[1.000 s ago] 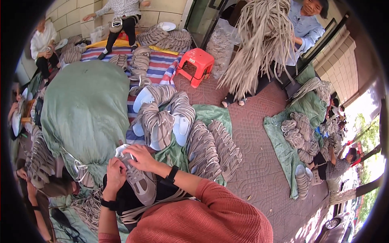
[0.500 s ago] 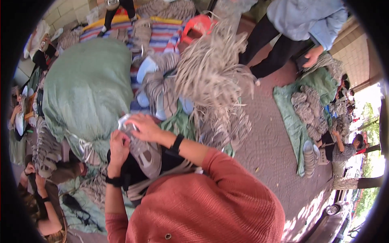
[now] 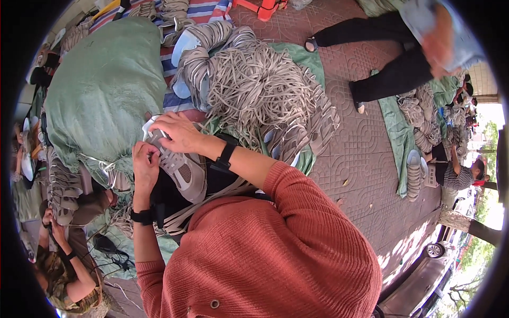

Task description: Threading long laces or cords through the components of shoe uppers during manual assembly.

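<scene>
A taupe sneaker with grey laces lies tilted across my dark-clothed lap. At its collar end, my right hand is closed, with fingers and thumb gripping the shoe by a pale edge. Right beside the laces, my left hand has its fingers curled into a pinch; whatever they hold is too small or hidden to name. Loose flat laces trail over my lap below the shoe. Both wrists wear black bands.
A bulging green sack stands at the left front. Ahead, a tangled heap of grey laces lies over more shoes. A person in black trousers stands at the far right; another person's hands work at the lower left.
The view has shifted, bringing the scene's far part upward. The lace heap, tall and blurred before, now lies spread flat. The standing person's legs are farther apart. My hands remain at the shoe.
</scene>
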`<state>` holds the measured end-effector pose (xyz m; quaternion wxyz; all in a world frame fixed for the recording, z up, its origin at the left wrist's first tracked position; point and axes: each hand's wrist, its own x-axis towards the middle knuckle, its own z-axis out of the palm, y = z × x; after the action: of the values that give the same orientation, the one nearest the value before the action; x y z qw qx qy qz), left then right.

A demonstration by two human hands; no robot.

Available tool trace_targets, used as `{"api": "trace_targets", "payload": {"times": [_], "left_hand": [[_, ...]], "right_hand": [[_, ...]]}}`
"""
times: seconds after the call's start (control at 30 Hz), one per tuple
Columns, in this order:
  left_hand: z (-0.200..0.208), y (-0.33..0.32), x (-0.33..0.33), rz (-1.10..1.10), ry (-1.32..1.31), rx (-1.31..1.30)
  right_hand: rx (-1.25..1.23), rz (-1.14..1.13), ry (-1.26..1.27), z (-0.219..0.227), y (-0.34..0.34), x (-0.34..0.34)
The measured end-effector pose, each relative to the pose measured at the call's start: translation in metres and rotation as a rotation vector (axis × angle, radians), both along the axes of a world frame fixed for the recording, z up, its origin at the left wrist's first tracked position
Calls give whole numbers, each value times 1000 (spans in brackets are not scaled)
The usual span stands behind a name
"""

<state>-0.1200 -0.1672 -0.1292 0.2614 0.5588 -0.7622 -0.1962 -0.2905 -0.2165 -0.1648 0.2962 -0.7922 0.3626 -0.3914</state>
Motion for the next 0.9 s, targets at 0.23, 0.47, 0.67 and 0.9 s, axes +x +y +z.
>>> {"api": "trace_targets", "payload": {"times": [0.23, 0.47, 0.67, 0.9], "left_hand": [[3, 0, -1, 6, 26, -27], [23, -4, 1, -77, -61, 89], [11, -3, -3, -40, -24, 52], [12, -5, -5, -37, -9, 60]], "right_hand": [[3, 8, -13, -1, -1, 2], [-3, 19, -34, -1, -2, 1], [-37, -11, -66, -4, -2, 1], [-34, -14, -66, -6, -3, 0]]}}
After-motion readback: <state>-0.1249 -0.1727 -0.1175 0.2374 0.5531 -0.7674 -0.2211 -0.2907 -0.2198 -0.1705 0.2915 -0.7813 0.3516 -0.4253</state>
